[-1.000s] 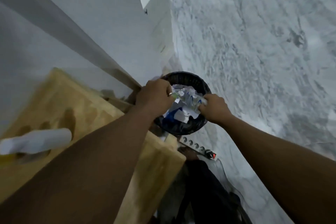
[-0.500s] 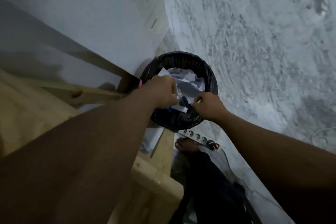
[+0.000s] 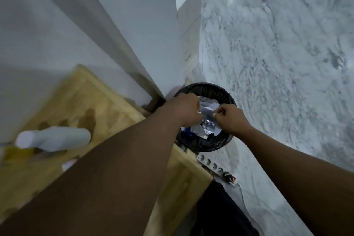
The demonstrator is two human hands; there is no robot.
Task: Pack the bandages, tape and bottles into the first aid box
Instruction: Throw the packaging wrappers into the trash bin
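Both my hands are over a black waste bin (image 3: 224, 90) on the floor. My left hand (image 3: 183, 109) and my right hand (image 3: 231, 119) each pinch a side of a crinkled clear plastic wrapper (image 3: 207, 110) and hold it stretched between them above the bin. Crumpled white and silvery wrappers (image 3: 206, 130) fill the bin. A white bottle (image 3: 57, 138) lies on its side on the wooden table (image 3: 99, 105) at the left. The first aid box is not in view.
A white wall corner (image 3: 157, 34) rises just behind the bin. A white power strip (image 3: 214, 165) lies on the marble floor (image 3: 277, 53) below the bin. Dark trousers (image 3: 216, 212) show at the bottom.
The view has swung back left, so the table and the bottle show again. Both hands stay over the bin, still pulling at the clear wrapper.
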